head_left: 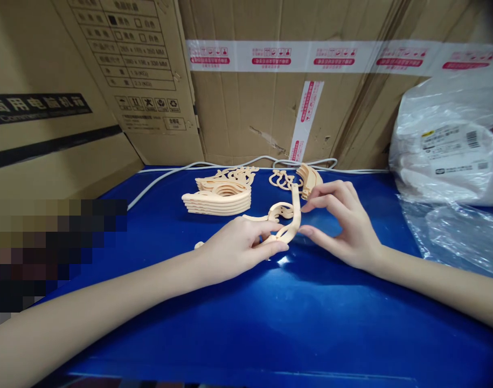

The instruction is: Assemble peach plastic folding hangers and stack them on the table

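A curved peach plastic piece (291,215) with scrolled cut-outs is held upright over the blue table (270,312) between both hands. My left hand (236,249) pinches its lower end with thumb and fingers. My right hand (343,223) grips its upper arm, forefinger at the top and thumb lower down. Behind them lies a stack of the same peach pieces (217,196), and a smaller heap (300,180) lies just beyond the held piece.
Cardboard boxes (246,97) wall the back and left of the table. A white cable (169,175) runs along the back edge. A white plastic bag with labels (448,145) and clear film (452,231) sit at the right.
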